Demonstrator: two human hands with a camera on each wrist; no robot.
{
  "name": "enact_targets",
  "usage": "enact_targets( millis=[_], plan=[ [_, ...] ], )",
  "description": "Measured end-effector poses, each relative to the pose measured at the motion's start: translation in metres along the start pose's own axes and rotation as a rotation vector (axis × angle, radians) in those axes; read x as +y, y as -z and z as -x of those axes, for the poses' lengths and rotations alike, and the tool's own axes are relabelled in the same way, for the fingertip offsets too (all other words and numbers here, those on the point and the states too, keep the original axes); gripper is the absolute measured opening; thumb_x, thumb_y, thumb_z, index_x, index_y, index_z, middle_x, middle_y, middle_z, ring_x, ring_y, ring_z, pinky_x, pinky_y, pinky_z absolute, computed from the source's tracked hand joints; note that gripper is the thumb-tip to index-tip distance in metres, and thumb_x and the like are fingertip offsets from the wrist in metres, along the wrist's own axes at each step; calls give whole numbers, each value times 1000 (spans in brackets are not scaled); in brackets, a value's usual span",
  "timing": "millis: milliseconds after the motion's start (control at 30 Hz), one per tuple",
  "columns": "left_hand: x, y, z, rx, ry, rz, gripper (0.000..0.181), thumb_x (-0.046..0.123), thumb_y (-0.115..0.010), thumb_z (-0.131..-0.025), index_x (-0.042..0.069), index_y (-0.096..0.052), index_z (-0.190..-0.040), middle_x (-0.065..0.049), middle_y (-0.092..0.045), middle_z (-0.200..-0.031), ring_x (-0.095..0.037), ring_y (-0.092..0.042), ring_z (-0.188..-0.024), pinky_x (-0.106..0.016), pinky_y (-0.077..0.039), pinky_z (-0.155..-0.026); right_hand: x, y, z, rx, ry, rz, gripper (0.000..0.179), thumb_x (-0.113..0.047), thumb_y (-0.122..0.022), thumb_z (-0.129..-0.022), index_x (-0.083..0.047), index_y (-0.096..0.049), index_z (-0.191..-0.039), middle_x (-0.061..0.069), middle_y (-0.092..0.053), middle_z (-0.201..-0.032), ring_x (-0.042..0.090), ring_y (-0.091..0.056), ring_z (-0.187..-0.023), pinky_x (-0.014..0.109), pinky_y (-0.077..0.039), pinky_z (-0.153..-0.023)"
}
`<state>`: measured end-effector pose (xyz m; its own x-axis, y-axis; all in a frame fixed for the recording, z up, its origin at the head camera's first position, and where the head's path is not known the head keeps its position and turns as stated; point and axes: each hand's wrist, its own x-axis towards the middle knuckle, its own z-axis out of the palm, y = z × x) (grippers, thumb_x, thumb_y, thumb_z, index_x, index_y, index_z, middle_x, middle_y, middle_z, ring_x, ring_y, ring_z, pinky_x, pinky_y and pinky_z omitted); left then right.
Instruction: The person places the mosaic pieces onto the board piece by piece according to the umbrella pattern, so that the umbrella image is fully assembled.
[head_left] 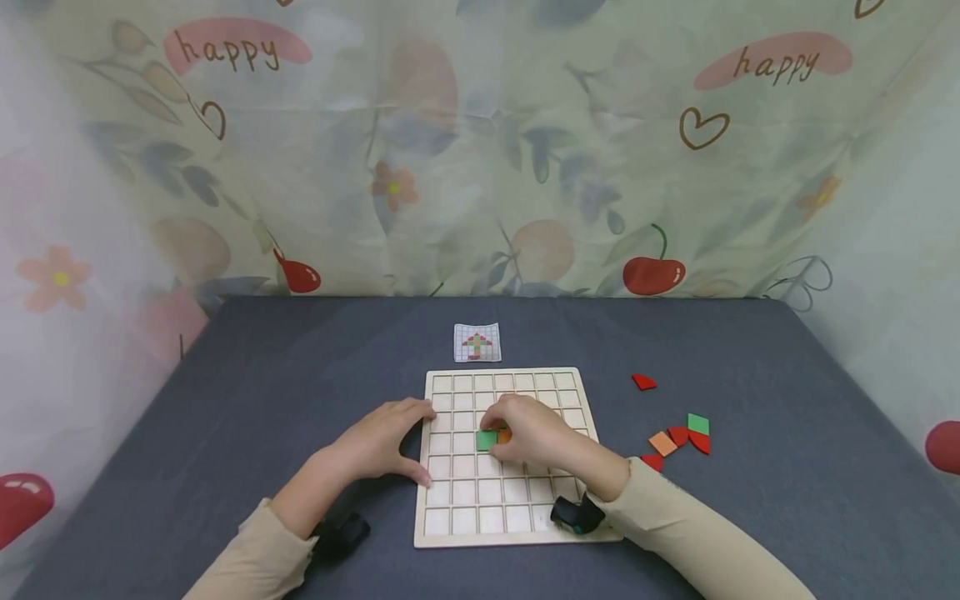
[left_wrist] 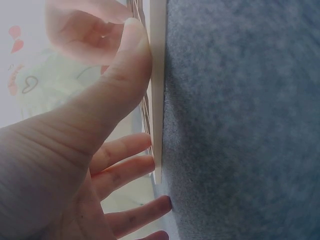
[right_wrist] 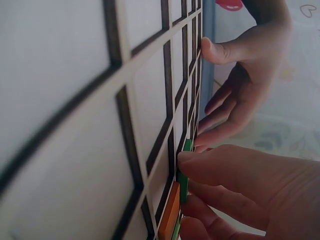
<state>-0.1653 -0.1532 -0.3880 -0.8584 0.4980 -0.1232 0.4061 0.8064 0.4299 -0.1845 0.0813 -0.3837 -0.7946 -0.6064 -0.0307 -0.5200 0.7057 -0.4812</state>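
Left grip [head_left: 377,442]: bare
Right grip [head_left: 531,430]: bare
Left sleeve [head_left: 253,553]: beige, wrinkled cuff
Right sleeve [head_left: 697,532]: beige, softly creased
Left wrist camera [head_left: 345,535]: black, blocky
Right wrist camera [head_left: 577,514]: black, greenish glint beneath

Head view: orange tile [head_left: 506,436] partly hidden by right grip [head_left: 528,431]; card [head_left: 477,342] details (gridded) too small to tell.

Place: cloth-walled recording corner around you — what building holds it, you cannot tell.
Backdrop [head_left: 480,187]: facing you, printed with cherries, leaves, hearts and the word "happy".
Sides: pale left cloth [head_left: 67,375] and pale right cloth [head_left: 900,208] flanking you.
Table [head_left: 300,367]: dark, fabric-like top before you.
Wrist cameras [head_left: 577,515]: black, worn by you — recording gear.
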Motion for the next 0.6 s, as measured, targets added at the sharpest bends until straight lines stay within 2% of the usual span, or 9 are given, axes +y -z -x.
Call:
enact_targets(
  millis=[300, 433, 600],
  plan=[
    [-1, 0, 0, 0, 2, -4, 85, 45, -82, -62, 5, -49, -130, -14, -48, -138, -34, -45, -127, -49, -37, -105, 3, 6, 3, 8, -20, -18, 25, -15, -75, -74, -9, -70, -98, 1, -66, -91, 14, -56, -80, 26, -45, -72],
    [-1, -1, 0, 2, -2, -3, 85, 44, -82, -62, 5, -49, -130, -14, -47, -138, -34, -44, -127, -49, -37, -105, 13, 15, 9, 20, -22, -55, 26, -15, -75, -76, -7, -69, -100, 2, -65, -87, 11, -53, -72, 22, -44, -66],
    [-1, -1, 0, 1, -3, 0, 85, 43, -82, -62, 5, -49, -130, -15, -47, -139, -35, -44, -127, -49, -36, -105, 29, 29, 19, 53, -80, -111, 24, -17, -72, -80, -6, -68, -101, 3, -65, -86, 9, -51, -66, 20, -44, -59]
  ],
)
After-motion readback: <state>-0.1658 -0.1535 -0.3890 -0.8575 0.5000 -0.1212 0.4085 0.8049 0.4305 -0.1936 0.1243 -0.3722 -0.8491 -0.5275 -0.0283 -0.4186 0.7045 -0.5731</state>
